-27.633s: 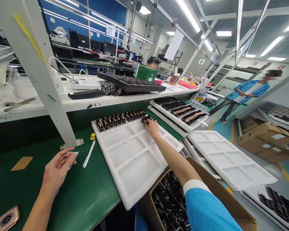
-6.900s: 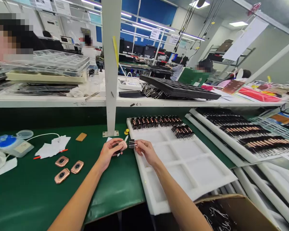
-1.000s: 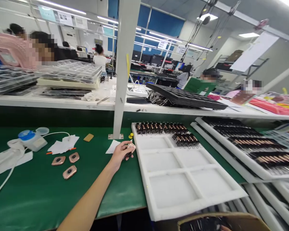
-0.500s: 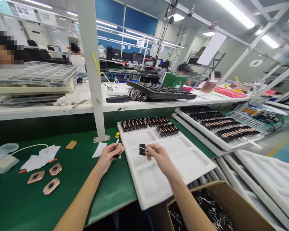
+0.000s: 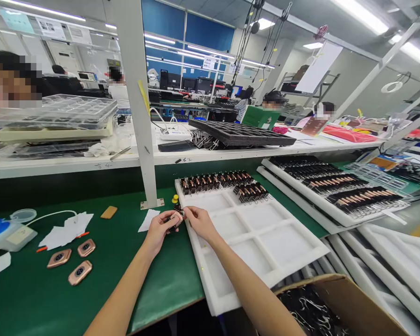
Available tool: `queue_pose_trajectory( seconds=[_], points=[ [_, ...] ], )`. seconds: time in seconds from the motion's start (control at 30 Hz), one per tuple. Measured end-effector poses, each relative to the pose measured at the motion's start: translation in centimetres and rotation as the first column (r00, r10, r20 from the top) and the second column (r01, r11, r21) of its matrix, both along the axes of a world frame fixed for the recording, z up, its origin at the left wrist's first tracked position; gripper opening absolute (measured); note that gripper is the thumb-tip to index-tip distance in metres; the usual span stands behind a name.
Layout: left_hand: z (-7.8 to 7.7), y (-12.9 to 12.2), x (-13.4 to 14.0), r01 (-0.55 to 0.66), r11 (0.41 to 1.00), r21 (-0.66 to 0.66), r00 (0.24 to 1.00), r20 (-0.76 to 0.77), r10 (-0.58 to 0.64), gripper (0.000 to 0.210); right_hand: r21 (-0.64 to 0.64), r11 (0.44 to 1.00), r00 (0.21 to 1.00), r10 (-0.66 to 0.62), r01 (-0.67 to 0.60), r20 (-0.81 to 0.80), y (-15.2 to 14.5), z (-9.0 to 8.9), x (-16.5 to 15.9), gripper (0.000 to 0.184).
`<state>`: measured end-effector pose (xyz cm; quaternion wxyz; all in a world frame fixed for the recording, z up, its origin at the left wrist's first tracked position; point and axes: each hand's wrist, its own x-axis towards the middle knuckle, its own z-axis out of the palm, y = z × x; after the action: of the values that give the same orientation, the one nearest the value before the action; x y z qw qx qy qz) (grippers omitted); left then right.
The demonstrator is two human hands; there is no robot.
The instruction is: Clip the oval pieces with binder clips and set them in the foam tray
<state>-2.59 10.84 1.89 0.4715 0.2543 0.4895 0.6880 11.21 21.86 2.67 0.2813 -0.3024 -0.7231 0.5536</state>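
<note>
My left hand [image 5: 157,234] grips a rose-gold watch case [image 5: 177,218] above the green mat, beside the left edge of a white foam tray [image 5: 210,298]. Close against it, my right hand [image 5: 200,224] has its fingers pinched on a black binder clip at the case's edge; the fingers mostly hide the clip, and whether its jaws are on the case I cannot tell. Rows of clamped watch cases [image 5: 215,181] with black clips fill the tray's far end. Three loose watch cases [image 5: 80,272] lie on the mat to the left.
A cardboard box [image 5: 353,298] of binder clips stands at the lower right. Another foam tray [image 5: 339,219] with clamped cases lies at right, near stacked foam trays [image 5: 402,261]. A white post [image 5: 136,107] rises from the bench. Co-workers sit beyond the shelf.
My right hand has moved left from over the tray, bringing the binder clip to the watch case in my left hand. The view has shifted slightly.
</note>
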Motion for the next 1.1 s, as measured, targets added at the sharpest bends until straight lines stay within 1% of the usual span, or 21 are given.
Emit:
queue_pose_trajectory(
  seconds=[0.1, 0.17, 0.23, 0.3, 0.37, 0.43, 0.5, 0.57, 0.67, 0.77, 0.97, 1.1],
  points=[
    [0.0, 0.0, -0.1, -0.019, 1.000, -0.004, 1.000, 0.020, 0.019, 0.042, 0.076, 0.995, 0.996, 0.067, -0.071, 0.051, -0.2, 0.1, 0.7, 0.044],
    [-0.1, 0.1, -0.2, -0.022, 1.000, -0.017, 1.000, 0.002, 0.022, 0.043, 0.085, 0.994, 0.993, 0.065, -0.073, 0.098, -0.2, 0.2, 0.9, 0.043],
    [-0.2, 0.1, -0.2, -0.013, 0.999, -0.036, 1.000, -0.022, 0.012, 0.044, 0.071, 0.996, 0.992, 0.041, -0.049, 0.118, 0.0, 0.3, 0.9, 0.043],
    [-0.1, 0.1, -0.3, 0.007, 0.999, -0.042, 0.999, -0.047, -0.009, 0.044, 0.036, 0.999, 0.995, 0.018, -0.021, 0.095, 0.2, 0.2, 1.0, 0.044],
    [0.3, 0.0, -0.4, 0.018, 0.999, -0.026, 0.996, -0.092, -0.020, 0.042, -0.029, 0.999, 0.999, 0.020, -0.019, 0.038, 0.5, 0.0, 1.3, 0.046],
    [0.8, -0.2, -0.8, 0.004, 1.000, 0.003, 0.985, -0.175, -0.003, 0.038, -0.122, 0.990, 0.997, 0.061, -0.065, -0.035, 0.8, -0.4, 1.6, 0.046],
    [1.2, -0.4, -1.5, -0.026, 1.000, 0.016, 0.964, -0.264, 0.030, 0.035, -0.203, 0.970, 0.988, 0.119, -0.137, -0.100, 1.0, -0.8, 2.0, 0.045],
    [1.3, -0.6, -2.4, -0.062, 0.998, 0.011, 0.946, -0.318, 0.062, 0.036, -0.228, 0.953, 0.977, 0.174, -0.199, -0.127, 1.2, -1.2, 2.3, 0.045],
    [1.1, -0.9, -3.5, -0.084, 0.996, 0.004, 0.941, -0.329, 0.081, 0.042, -0.194, 0.948, 0.966, 0.231, -0.251, -0.117, 1.5, -1.5, 2.8, 0.045],
    [0.9, -1.1, -4.0, -0.060, 0.998, 0.006, 0.937, -0.344, 0.058, 0.042, -0.160, 0.946, 0.958, 0.269, -0.282, -0.099, 1.6, -1.5, 3.1, 0.046],
    [0.8, -1.1, -3.7, 0.036, 0.999, -0.033, 0.887, -0.459, -0.047, 0.037, -0.108, 0.941, 0.947, 0.317, -0.320, -0.045, 1.4, -0.6, 3.2, 0.046],
    [0.6, -0.9, -3.3, 0.091, 0.993, -0.070, 0.873, -0.474, -0.114, 0.037, -0.097, 0.952, 0.956, 0.293, -0.291, 0.007, 1.3, -0.3, 3.1, 0.049]
  ],
)
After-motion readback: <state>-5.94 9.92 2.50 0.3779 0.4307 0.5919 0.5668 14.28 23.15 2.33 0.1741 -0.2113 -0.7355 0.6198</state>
